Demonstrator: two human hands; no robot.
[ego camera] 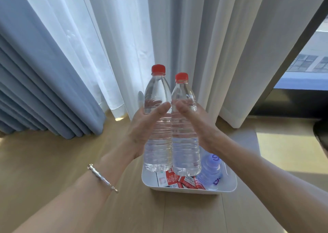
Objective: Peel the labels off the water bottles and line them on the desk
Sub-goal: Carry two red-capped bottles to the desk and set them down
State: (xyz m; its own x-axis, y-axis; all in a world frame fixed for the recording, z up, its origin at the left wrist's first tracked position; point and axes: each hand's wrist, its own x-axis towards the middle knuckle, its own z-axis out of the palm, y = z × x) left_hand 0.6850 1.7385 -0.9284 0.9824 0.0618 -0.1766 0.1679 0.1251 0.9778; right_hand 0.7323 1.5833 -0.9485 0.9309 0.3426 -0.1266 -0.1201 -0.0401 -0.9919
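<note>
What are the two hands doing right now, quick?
Left hand: closed around the left bottle, label off.
Right hand: closed around the right bottle, label off too.

Pale wood floor (53,161) below, planks running away toward the window wall. Heavy blue curtain (35,73) in deep folds at left, reaching the floor. Sheer white curtain (110,46) beside it, glowing with daylight. Thicker white drapes (239,55) to the right, hanging to the floor. Dark window frame (301,43) slanting at far right, with a building outside (312,62) visible through the glass. Bright patch of sunlight (284,151) on the floor at right, a smaller one at the foot of the sheer curtain.
</note>
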